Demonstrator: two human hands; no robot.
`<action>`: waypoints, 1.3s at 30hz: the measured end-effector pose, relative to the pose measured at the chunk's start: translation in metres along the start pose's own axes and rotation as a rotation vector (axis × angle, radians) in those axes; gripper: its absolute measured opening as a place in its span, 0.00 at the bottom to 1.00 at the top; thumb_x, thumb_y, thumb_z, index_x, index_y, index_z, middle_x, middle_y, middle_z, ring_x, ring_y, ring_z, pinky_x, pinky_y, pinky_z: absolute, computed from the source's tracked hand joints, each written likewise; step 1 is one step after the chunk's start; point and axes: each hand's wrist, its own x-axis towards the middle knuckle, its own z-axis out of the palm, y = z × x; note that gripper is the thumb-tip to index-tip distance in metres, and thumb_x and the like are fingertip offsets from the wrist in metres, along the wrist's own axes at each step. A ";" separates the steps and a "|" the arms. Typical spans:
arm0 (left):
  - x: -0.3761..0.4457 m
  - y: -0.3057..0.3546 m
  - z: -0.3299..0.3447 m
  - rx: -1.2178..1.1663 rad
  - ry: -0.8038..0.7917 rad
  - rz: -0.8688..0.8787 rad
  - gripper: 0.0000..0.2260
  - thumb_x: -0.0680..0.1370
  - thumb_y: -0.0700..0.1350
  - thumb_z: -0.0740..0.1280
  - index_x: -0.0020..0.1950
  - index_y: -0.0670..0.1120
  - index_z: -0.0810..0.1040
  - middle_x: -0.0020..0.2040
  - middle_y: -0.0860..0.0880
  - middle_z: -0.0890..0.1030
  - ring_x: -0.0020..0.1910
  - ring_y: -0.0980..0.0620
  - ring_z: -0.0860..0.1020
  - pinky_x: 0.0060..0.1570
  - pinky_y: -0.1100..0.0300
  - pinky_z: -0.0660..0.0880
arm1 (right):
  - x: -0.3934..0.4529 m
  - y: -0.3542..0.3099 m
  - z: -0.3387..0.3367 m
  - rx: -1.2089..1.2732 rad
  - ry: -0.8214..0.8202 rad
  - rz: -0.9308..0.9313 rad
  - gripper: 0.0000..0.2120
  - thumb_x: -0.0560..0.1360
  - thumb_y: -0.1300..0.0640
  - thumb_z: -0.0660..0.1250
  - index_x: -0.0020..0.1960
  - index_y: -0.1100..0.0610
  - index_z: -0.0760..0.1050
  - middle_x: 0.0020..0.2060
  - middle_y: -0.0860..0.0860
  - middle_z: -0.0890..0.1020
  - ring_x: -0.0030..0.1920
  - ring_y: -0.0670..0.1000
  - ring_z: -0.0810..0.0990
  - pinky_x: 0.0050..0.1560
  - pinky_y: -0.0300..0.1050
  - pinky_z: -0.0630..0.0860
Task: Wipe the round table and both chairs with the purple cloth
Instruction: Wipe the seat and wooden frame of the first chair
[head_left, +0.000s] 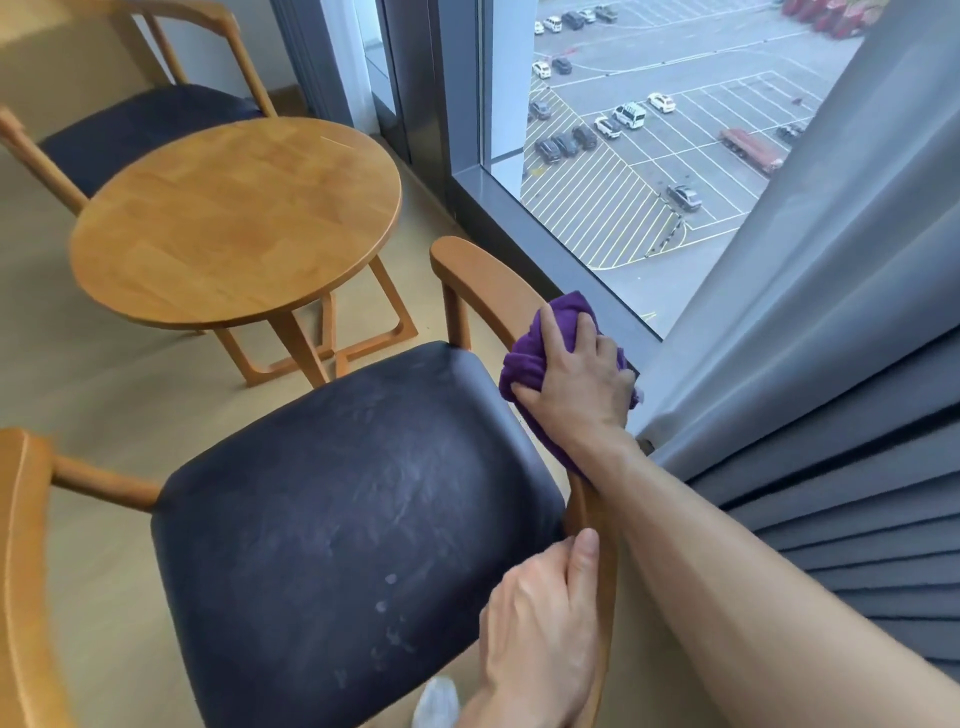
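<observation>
The cloth (563, 332) bunched under my right hand (576, 382) is a deep purple. The near chair (363, 499) has a honey-orange wood frame and a very dark navy, almost black seat with pale smudgy streaks and a few whitish spots. The round table (236, 221) is the same warm wood, in a patchwork of lighter and darker blocks. The far chair (140, 127) matches. The curtain (831, 312) is plain grey, pleated. The floor (104, 384) is beige.
</observation>
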 end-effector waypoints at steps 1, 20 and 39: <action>0.001 0.000 0.001 0.022 -0.005 -0.016 0.31 0.76 0.71 0.39 0.59 0.58 0.75 0.56 0.54 0.82 0.58 0.49 0.77 0.54 0.54 0.72 | 0.008 -0.003 0.002 -0.022 0.010 -0.013 0.43 0.73 0.35 0.65 0.80 0.45 0.48 0.75 0.57 0.60 0.70 0.63 0.66 0.60 0.62 0.71; 0.187 0.028 -0.068 -0.209 0.270 0.044 0.24 0.84 0.59 0.44 0.54 0.49 0.77 0.54 0.47 0.80 0.56 0.45 0.78 0.51 0.51 0.73 | 0.135 -0.048 0.019 0.075 0.065 -0.199 0.39 0.64 0.24 0.59 0.70 0.42 0.62 0.55 0.51 0.75 0.53 0.57 0.77 0.44 0.49 0.66; 0.320 0.019 -0.165 0.279 0.523 0.429 0.22 0.84 0.54 0.48 0.50 0.46 0.79 0.55 0.47 0.82 0.57 0.45 0.75 0.58 0.50 0.65 | 0.134 -0.008 0.018 0.414 -0.035 -0.001 0.26 0.68 0.26 0.59 0.42 0.50 0.68 0.33 0.44 0.74 0.41 0.55 0.75 0.41 0.50 0.71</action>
